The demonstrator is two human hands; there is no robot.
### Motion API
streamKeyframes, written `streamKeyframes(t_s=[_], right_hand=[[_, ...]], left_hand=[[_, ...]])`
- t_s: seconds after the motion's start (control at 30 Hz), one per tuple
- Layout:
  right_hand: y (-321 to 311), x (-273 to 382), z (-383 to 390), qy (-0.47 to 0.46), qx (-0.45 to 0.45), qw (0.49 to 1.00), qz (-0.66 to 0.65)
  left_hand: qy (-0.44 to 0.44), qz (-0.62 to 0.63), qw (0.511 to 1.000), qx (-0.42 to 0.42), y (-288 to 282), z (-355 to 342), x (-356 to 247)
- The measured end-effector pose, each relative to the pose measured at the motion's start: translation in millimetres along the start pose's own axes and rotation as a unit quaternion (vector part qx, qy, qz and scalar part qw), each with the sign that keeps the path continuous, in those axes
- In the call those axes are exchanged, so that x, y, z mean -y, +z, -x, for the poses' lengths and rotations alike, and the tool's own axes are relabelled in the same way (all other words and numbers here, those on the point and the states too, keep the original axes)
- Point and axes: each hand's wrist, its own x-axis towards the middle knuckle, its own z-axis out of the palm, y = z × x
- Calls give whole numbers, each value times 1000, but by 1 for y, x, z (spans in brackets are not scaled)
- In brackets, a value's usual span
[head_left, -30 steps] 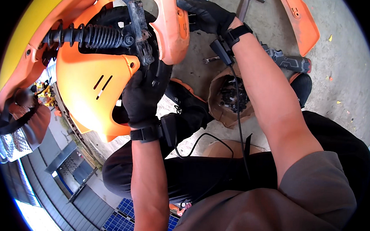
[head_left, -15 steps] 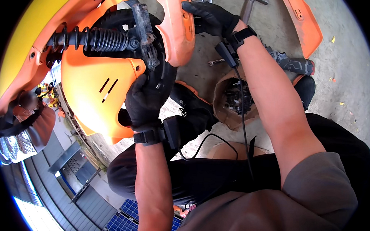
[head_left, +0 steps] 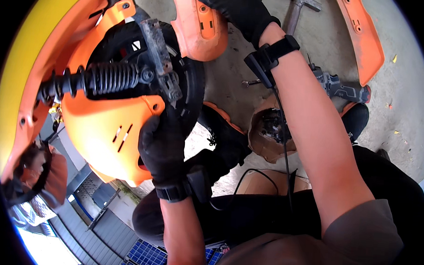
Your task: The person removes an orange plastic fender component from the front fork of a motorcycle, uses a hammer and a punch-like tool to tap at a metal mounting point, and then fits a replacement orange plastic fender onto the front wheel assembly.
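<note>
My right hand [head_left: 245, 13], in a black glove, grips a long orange plastic cover [head_left: 197, 42] at the top of the view. The cover has a round hole and small slots, and stands apart from the wheel. My left hand [head_left: 162, 142], also gloved, is closed on the edge of an orange mudguard [head_left: 99, 123] below the black tyre [head_left: 195, 89]. Its fingertips are partly hidden. Above the mudguard lie a black coil-spring shock absorber [head_left: 112, 78] and a worn metal bracket [head_left: 156, 45].
A torn paper bag [head_left: 263, 146] of small dark hardware stands by my shoes. On the concrete lie a grey power tool [head_left: 341, 88], a hammer-like T-shaped metal tool [head_left: 295, 15] and another orange panel [head_left: 360, 37]. A black cable [head_left: 281, 121] hangs from my right wrist.
My right hand has carried the orange cover slightly up and left, tilting it so its slotted face shows more. My left hand stays at the mudguard. The whole view has shifted a little.
</note>
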Motion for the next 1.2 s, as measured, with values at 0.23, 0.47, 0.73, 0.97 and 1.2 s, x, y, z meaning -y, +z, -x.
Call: streamKeyframes(t_s=[0.23,0.47,0.73,0.97,1.2], right_hand=[[-6,9,-16,-38,-88,995,31],[8,8,-28,17,-108,991,78],[27,-14,-48,5,-102,985,140],[32,-13,-52,51,-96,983,150],[36,-19,-59,33,-97,983,151]], left_hand=[[-164,581,792,-88,14,-1,-41],[-243,517,792,-217,21,-4,-57],[-267,535,753,-273,28,-20,-74],[-225,544,778,-218,26,-17,-64],[-214,485,820,-214,31,-22,-67]])
